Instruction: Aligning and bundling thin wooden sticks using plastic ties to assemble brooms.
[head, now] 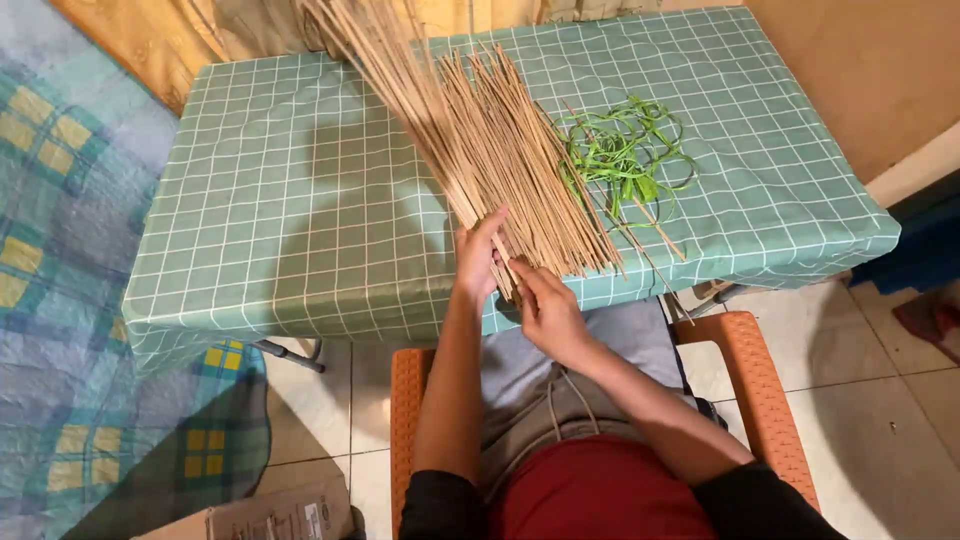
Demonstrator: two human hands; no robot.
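Two hands meet at the near end of the bundle of thin tan sticks (500, 150), which lies fanned across the checked bench (290, 210). The left hand (478, 255) pins the ends flat with extended fingers; the right hand (548, 312) pinches one stick. Green strips (625, 150) lie just right of the bundle.

Both forearms reach forward from black sleeves pushed up to the elbows, bare to the wrists. The left hand (478, 258) stands edge-up, fingers straight and together, pointing forward and slightly right. The right hand (545, 310) lies just right of the left hand and nearer the body, wrist bent left, fingers curled, fingertips almost touching the left palm.
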